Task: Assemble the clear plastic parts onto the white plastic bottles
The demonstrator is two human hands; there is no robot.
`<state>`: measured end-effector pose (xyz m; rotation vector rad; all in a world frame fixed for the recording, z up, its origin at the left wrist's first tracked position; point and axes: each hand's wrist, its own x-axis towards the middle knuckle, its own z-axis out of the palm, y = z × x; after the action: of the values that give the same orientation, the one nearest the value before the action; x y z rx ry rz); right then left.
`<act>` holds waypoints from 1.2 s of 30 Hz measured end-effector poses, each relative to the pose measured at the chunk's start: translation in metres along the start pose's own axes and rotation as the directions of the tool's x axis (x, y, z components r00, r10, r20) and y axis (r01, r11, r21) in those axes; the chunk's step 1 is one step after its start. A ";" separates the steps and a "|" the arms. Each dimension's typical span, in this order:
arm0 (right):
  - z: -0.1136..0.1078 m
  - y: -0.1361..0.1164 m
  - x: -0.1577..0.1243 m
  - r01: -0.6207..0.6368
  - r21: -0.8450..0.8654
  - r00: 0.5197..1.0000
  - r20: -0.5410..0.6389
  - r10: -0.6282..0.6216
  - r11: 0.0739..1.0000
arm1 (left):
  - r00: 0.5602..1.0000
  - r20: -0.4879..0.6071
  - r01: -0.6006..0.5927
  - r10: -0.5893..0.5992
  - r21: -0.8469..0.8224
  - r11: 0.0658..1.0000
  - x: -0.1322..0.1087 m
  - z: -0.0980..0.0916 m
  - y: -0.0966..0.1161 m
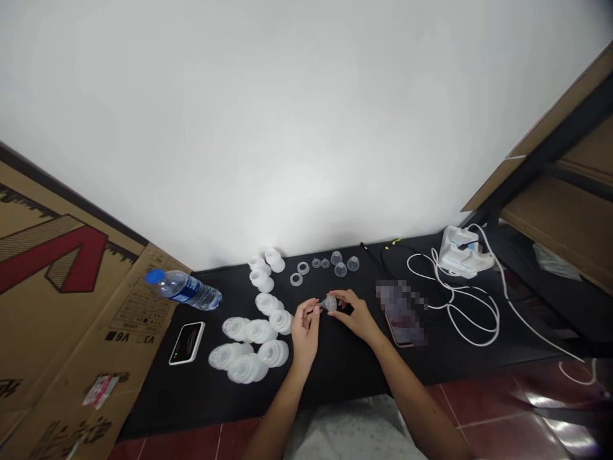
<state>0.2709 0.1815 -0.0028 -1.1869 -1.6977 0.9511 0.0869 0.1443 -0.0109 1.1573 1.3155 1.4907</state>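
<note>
A clear bottle nipple in a collar ring (330,303) is held between my hands above the black table. My left hand (305,326) pinches the narrow nipple tip with its fingertips. My right hand (358,317) grips the ring's wider side between thumb and fingers. Beyond them lie two collar rings (297,279), two loose nipples (316,262) and three clear domed caps (340,269). To the left stand several white baby bottles with clear tops (260,331), close together. Behind those are three white bottles without tops (260,279).
A water bottle (189,289) lies on its side at the left, near a white-framed device (187,343) and a cardboard box (71,306). On the right are a partly blurred phone (401,313), white cables (472,291) and a white power strip (464,252). A white wall (306,128) stands behind.
</note>
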 end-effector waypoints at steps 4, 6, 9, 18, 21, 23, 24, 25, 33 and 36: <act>0.000 -0.002 0.000 0.014 0.009 1.000 0.013 -0.014 1.000 | 0.996 0.062 -0.062 0.060 0.044 0.997 0.001 0.000 0.001; 0.000 -0.003 -0.001 0.011 -0.010 1.000 0.014 -0.011 1.000 | 0.990 0.103 -0.106 0.098 0.067 0.992 0.002 -0.001 0.001; -0.001 -0.004 -0.002 0.024 -0.018 1.000 0.000 -0.024 1.000 | 0.984 0.132 -0.127 0.116 0.079 0.989 0.002 -0.001 0.001; -0.003 -0.007 -0.001 0.105 -0.013 0.994 0.006 -0.105 0.994 | 0.990 0.104 -0.099 0.094 0.040 0.994 0.003 -0.001 0.000; -0.002 -0.009 -0.001 0.073 -0.017 0.997 -0.001 -0.073 0.997 | 0.990 0.081 -0.118 0.112 0.066 0.991 0.003 -0.001 0.004; -0.001 -0.010 -0.001 0.053 -0.014 0.998 -0.021 -0.053 0.998 | 0.989 0.071 -0.136 0.130 0.094 0.986 0.003 -0.001 0.006; 0.000 -0.010 -0.001 0.042 -0.012 0.999 -0.029 -0.043 0.999 | 0.988 0.067 -0.142 0.136 0.103 0.984 0.003 -0.002 0.006; 0.000 -0.010 -0.001 0.030 -0.010 0.999 -0.035 -0.030 1.000 | 0.988 0.064 -0.146 0.139 0.109 0.983 0.002 -0.002 0.006; -0.010 -0.008 0.002 -0.007 0.058 0.996 0.089 0.002 0.998 | 0.990 0.080 -0.124 0.115 0.118 0.985 -0.002 -0.001 0.001; -0.010 -0.007 0.002 -0.004 0.053 0.994 0.110 -0.002 0.999 | 0.990 0.076 -0.123 0.116 0.104 0.987 -0.001 -0.001 0.003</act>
<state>0.2778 0.1826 0.0076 -1.1189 -1.7475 1.0734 0.0862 0.1431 -0.0078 1.3674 1.3131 1.4648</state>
